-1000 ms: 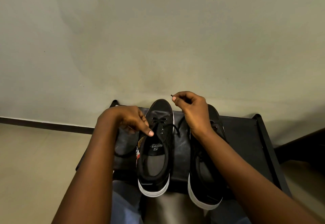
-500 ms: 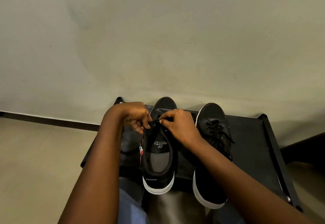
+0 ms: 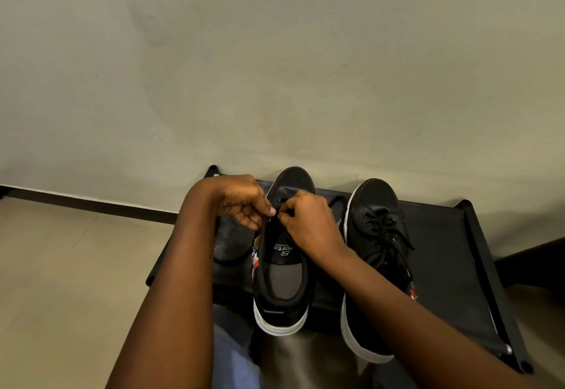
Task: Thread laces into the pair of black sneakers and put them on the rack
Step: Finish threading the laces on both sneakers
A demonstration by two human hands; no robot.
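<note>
The left shoe [image 3: 282,254] sits on the black rack [image 3: 452,254] beside the laced shoe [image 3: 377,235], both hands [image 3: 241,202] [image 3: 308,223] pinching its thin, floppy lace, best held by the stiff tip.

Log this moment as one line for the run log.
step: lacing left sneaker | left hand and right hand: fingertips pinched together over its eyelets | right sneaker: laced | both on rack
</note>
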